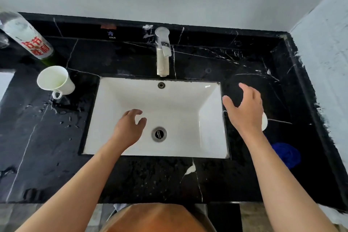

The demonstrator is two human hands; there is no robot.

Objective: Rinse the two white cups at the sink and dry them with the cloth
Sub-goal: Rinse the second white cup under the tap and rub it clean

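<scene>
One white cup (56, 81) with a handle stands upright on the black marble counter, left of the white sink (120, 96). A second white cup (264, 121) shows only as a sliver behind my right hand (244, 109), on the counter right of the basin. My right hand hovers open above it, fingers spread. Over the middle of the basin, near the drain (159, 133), my left hand (130, 128) holds nothing, its fingers loosely curled and apart. A blue cloth (288, 154) lies crumpled on the counter beside my right forearm. No water runs from the faucet (162, 52).
A bottle (28, 36) with red lettering stands at the back left, close behind the left cup. Water drops dot the counter (47, 137) left of the sink. White walls close in the back and the right side.
</scene>
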